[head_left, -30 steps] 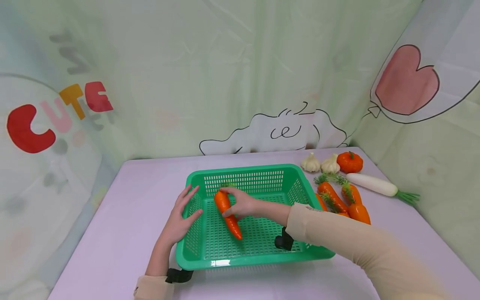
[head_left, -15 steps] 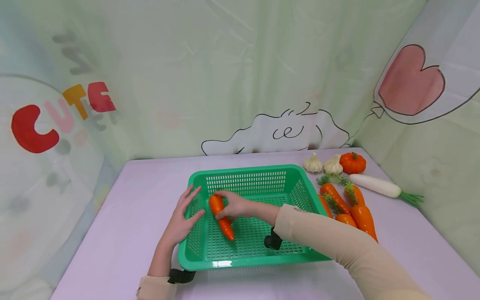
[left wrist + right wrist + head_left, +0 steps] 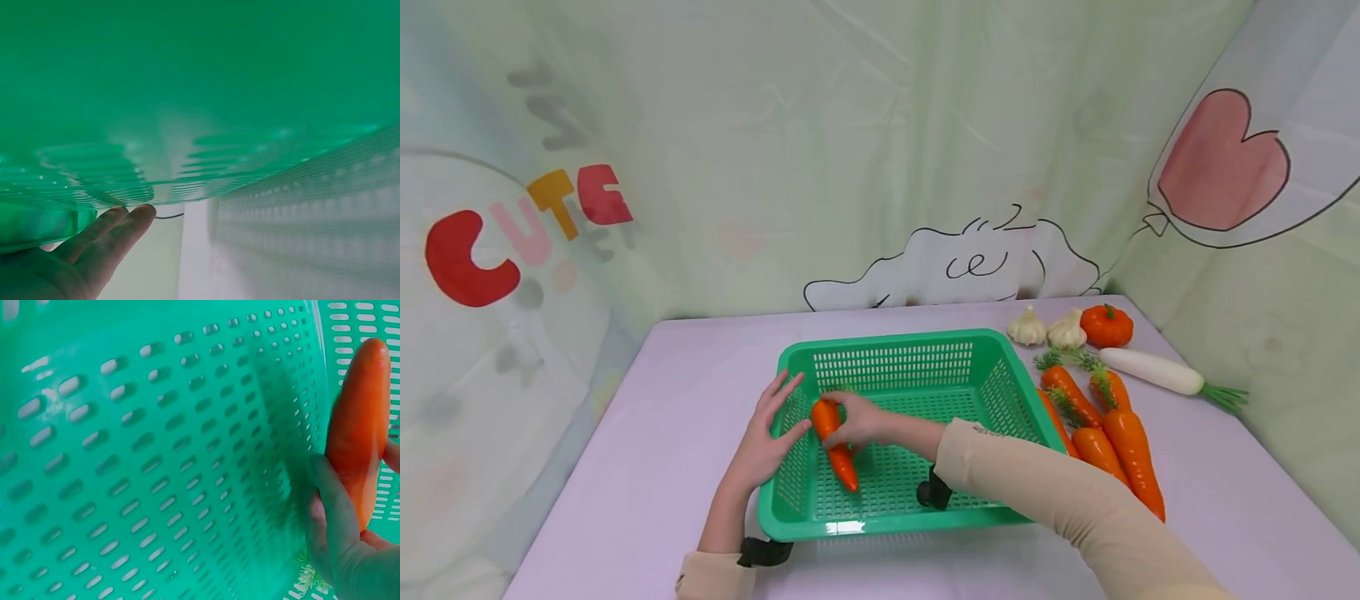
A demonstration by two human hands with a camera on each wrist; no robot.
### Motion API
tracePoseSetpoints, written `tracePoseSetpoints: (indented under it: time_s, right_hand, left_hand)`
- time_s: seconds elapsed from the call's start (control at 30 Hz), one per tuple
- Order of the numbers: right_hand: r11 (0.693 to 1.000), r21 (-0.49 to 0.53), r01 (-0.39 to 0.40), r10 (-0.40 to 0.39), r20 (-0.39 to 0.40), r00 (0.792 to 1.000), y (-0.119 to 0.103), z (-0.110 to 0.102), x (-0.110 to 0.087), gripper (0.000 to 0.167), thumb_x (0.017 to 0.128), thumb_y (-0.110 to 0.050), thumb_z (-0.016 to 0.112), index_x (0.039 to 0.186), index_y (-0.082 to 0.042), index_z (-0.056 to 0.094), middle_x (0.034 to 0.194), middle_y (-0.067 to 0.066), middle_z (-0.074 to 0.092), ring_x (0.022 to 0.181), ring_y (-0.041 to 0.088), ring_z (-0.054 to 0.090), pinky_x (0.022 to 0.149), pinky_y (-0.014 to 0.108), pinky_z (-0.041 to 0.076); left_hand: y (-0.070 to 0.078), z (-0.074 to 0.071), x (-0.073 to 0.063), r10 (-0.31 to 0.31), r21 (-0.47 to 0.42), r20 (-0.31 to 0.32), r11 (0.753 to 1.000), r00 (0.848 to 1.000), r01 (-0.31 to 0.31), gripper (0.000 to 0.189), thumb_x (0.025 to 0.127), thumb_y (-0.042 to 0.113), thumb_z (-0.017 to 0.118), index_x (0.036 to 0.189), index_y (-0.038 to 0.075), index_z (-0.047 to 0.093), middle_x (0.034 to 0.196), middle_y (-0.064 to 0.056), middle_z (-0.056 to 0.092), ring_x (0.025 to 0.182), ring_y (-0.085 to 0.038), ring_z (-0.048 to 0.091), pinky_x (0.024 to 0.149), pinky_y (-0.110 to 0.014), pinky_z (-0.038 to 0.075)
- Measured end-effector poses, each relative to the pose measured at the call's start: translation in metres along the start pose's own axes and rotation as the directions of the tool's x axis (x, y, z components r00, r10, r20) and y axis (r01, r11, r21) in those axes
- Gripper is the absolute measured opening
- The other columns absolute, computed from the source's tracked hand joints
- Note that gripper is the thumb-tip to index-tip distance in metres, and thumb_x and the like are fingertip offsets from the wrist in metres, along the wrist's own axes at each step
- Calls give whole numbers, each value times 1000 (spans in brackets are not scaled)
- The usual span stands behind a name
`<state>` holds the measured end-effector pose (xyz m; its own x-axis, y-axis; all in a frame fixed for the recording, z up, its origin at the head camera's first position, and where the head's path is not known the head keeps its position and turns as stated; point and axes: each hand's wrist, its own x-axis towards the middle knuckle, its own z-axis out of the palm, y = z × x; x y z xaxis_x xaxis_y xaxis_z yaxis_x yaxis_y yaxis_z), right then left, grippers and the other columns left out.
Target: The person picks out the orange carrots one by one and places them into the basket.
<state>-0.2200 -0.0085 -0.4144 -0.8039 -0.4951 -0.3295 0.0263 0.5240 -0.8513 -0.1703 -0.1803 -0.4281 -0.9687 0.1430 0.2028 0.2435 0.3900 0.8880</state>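
Note:
A green plastic basket (image 3: 940, 520) with slotted walls stands in the middle of the table. Inside it, toward the left, my right hand (image 3: 860, 421) grips an orange carrot (image 3: 845, 468) by its thick end, the tip pointing toward me. The right wrist view shows fingers and thumb around the carrot (image 3: 359, 419), close over the slotted floor; a bit of leafy green (image 3: 307, 578) shows below. My left hand (image 3: 762, 450) lies along the basket's left rim with straight, spread fingers. In the left wrist view its fingertips (image 3: 145, 214) are right at the basket's underside.
Right of the basket lie several more carrots (image 3: 1133, 450) with green tops. Behind them are two garlic bulbs (image 3: 1027, 327), a small orange pumpkin (image 3: 1107, 326) and a white radish (image 3: 1153, 371). A printed curtain (image 3: 737, 167) hangs behind the table.
My right hand has moved left and a little toward me inside the basket, carrying the carrot closer to the left wall. The left hand stays at the rim.

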Motion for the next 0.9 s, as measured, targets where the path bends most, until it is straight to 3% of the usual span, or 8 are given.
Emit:
tracePoseSetpoints:
  time_s: [0.43, 0.9]
  right_hand:
    - [995, 103, -14, 10, 39, 999, -1, 4, -1, 74, 73, 10, 68, 138, -2, 35, 135, 21, 33, 95, 34, 55, 63, 43, 54]
    - [999, 34, -15, 12, 103, 995, -11, -19, -17, 80, 77, -6, 71, 144, -10, 27, 141, 25, 24, 103, 37, 52, 71, 48, 52]
  left_hand:
    - [0, 0, 0, -9, -8, -1, 1000, 1000, 9, 59, 88, 14, 60, 142, 20, 36, 151, -4, 12, 136, -37, 9, 94, -69, 19]
    - [-2, 1, 1, -15, 4, -5, 1000, 1000, 15, 60, 88, 13, 61, 142, 20, 35, 152, -2, 12, 136, -36, 10, 94, -70, 18]
